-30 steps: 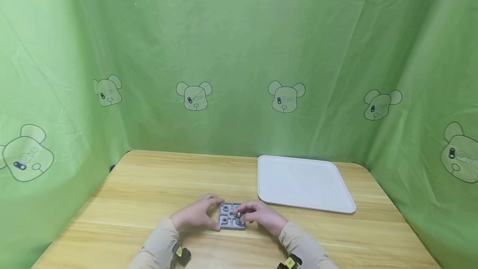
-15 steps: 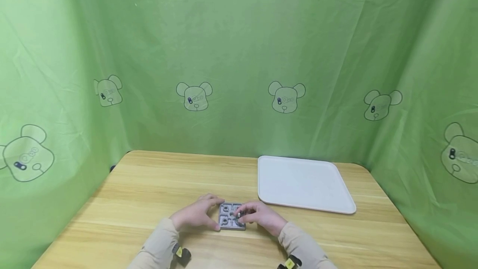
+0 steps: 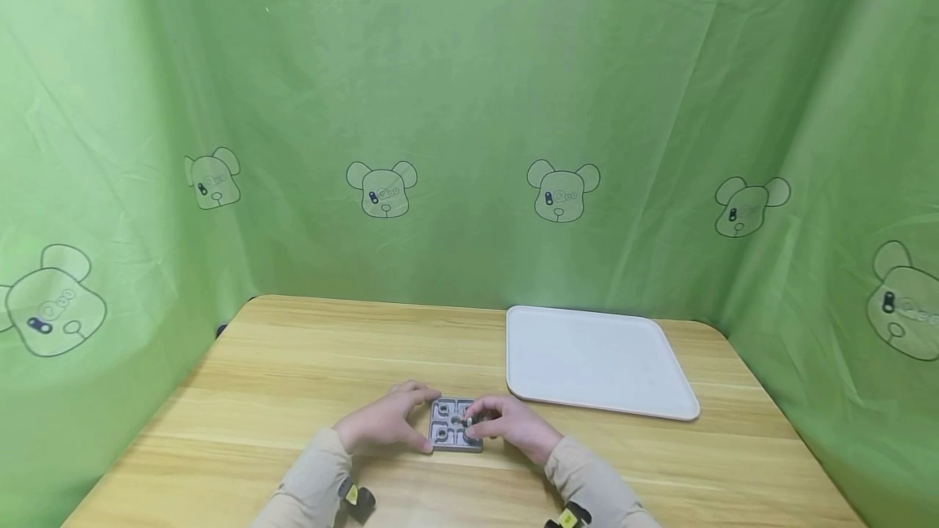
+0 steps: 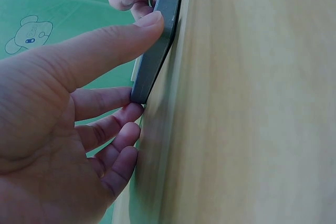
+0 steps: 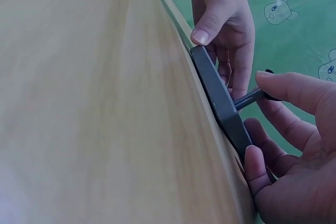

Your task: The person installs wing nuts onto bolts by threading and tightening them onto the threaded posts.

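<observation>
A grey square plate (image 3: pixel 443 444) with raised ring shapes lies flat on the table in the head view. My left hand (image 3: pixel 386 422) holds its left side, thumb at the near corner and fingers at the far one. In the left wrist view the thumb presses the edge of the plate (image 4: pixel 153 69). A threaded bolt (image 5: pixel 249 99) with a dark head sticks up from the plate's right half. Thumb and fingers of my right hand (image 3: pixel 515 425) pinch the bolt's head, while the lower fingers touch the plate's edge in the right wrist view. The bolt's lower end is hidden.
A white rectangular tray (image 3: pixel 597 361) lies at the back right of the wooden table (image 3: pixel 330 357), just beyond my right hand. Green cloth (image 3: pixel 469 104) printed with bear heads hangs around the back and both sides.
My right thumb and fingers have shifted slightly around the bolt's head. The left hand and the plate have stayed in place.
</observation>
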